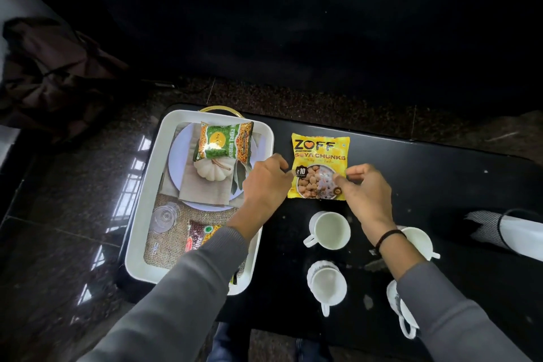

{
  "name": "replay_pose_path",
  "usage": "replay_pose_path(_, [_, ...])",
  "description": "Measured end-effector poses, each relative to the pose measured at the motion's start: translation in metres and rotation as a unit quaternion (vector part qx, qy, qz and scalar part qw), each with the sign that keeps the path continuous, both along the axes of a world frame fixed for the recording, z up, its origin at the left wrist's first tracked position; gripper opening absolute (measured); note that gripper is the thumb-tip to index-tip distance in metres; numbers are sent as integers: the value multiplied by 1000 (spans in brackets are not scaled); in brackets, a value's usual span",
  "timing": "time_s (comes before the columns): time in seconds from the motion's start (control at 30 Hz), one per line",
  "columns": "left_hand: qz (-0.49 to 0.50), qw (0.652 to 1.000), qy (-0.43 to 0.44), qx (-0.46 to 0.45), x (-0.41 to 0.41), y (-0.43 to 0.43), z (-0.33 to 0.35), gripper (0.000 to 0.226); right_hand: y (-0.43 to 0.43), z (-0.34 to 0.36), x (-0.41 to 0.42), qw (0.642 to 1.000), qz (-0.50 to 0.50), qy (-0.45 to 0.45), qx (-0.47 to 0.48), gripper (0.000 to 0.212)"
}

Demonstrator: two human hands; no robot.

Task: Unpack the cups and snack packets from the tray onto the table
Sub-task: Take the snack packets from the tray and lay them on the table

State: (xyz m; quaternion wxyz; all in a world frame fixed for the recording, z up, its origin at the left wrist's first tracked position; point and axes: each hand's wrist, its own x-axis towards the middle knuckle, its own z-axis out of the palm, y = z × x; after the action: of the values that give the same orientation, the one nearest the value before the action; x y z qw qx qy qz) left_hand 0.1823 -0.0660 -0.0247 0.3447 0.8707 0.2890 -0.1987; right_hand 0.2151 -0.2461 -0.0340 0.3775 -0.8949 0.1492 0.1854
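Left hand [266, 178] and right hand [364, 188] each pinch a side edge of the yellow packet [320, 153], seemingly to set it flat | packet lies on table [440, 185] just right of tray [141, 214] | cups [330, 229] right of tray too | green packet [223, 141] inside tray, not yet unpacked

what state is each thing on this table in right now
soya chunks packet: flat on the table, pinched at both sides
left grip: pinches the packet's left edge
right grip: pinches its right edge
green packet: lying in the tray, untouched
red packet: in the tray, partly under the left sleeve
tray: on the table, two packets inside
far cup: upright, empty, on the table
near cup: the same
cups behind right arm: on the table, partly hidden
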Motion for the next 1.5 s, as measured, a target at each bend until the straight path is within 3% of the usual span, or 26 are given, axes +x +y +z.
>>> replay_pose_path(0.2, [48,998,4,-46,-33,37,19,18,45,21,-19,997,65,14,26,9])
replay_pose_path(0.33, [138,986,11,-88,-48,77,18,13,92,19,-25,990,127,20,63,12])
replay_pose_path(0.43, [194,979,4,-69,-51,106,7,20,131,6,-19,986,146,25,72,24])
replay_pose_path(0.53, [236,968,8,-90,-53,125,-10,38,163,-10,-8,988,130,38,77,55])
replay_pose_path(0.7, [363,868,-9,-340,-46,137,-32,41,191,-29,5,983,55,45,170,85])
replay_pose_path(0.83, [390,811,-49,-433,-47,137,-38,37,191,-40,3,978,101,68,170,78])
replay_pose_path(0.93, [405,792,-55,-453,-46,137,-43,61,188,-43,-3,971,147,78,172,63])
replay_pose_path(0.97, [403,796,-56,-449,-46,137,-43,55,188,-43,-4,970,145,83,178,58])
replay_pose_path(1.07, [412,778,-69,-470,-48,136,-38,6,185,-38,-9,966,135,98,196,52])
replay_pose_path(1.13, [400,758,-97,-506,-51,134,-37,5,180,-33,-13,962,132,104,217,49])
replay_pose_path(1.2, [360,773,-137,-505,-53,133,-37,27,170,-27,-16,956,129,119,234,51])
replay_pose_path(1.3, [268,829,-177,-458,-54,132,-24,57,152,-14,-15,954,130,133,234,59])
replay_pose_path(1.4, [141,878,-186,-418,-45,126,-3,57,132,2,-10,950,119,128,259,58])
replay_pose_path(1.5, [86,901,-173,-389,-32,110,13,51,107,16,-6,947,117,126,273,49])
